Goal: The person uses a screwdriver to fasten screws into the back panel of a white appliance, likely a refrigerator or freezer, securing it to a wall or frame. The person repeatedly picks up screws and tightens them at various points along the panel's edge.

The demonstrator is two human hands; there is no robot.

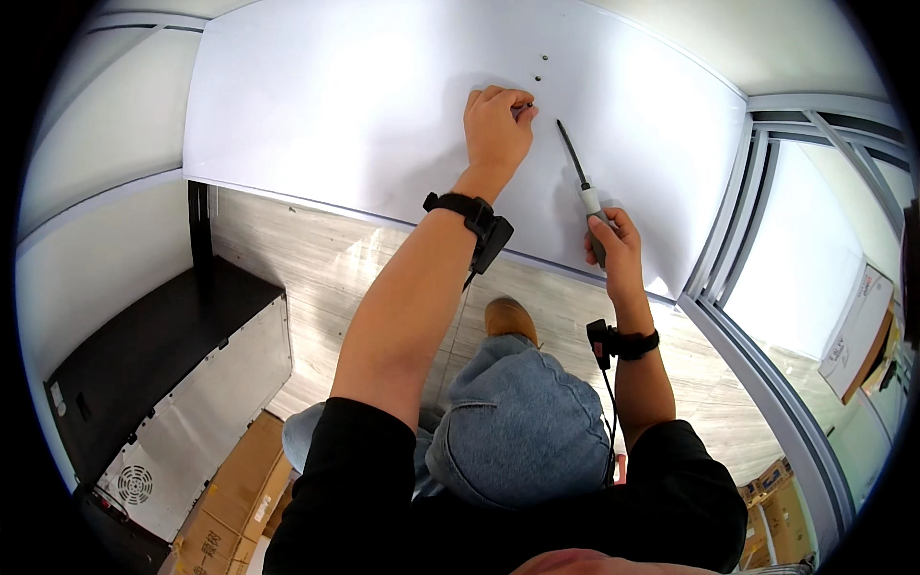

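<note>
My right hand (pixel 614 244) is wrapped round the handle of a screwdriver (pixel 588 197). Its dark shaft points up and to the left over the white table (pixel 316 115), and its tip is apart from my other hand. Farther left, my left hand (pixel 498 125) pinches a small dark screw (pixel 530 104) between thumb and forefinger, close above the tabletop. Just beyond those fingers lie two more small dark pieces, likely screws: a nearer one (pixel 539 79) and a farther one (pixel 544 57).
Grey metal frame rails (pixel 738 211) border the table on the right. Below left stands a black-topped cabinet (pixel 172 335) with cardboard boxes (pixel 230 489) beside it. A white box (pixel 853 331) is at the far right. Each wrist wears a black strapped device with a cable.
</note>
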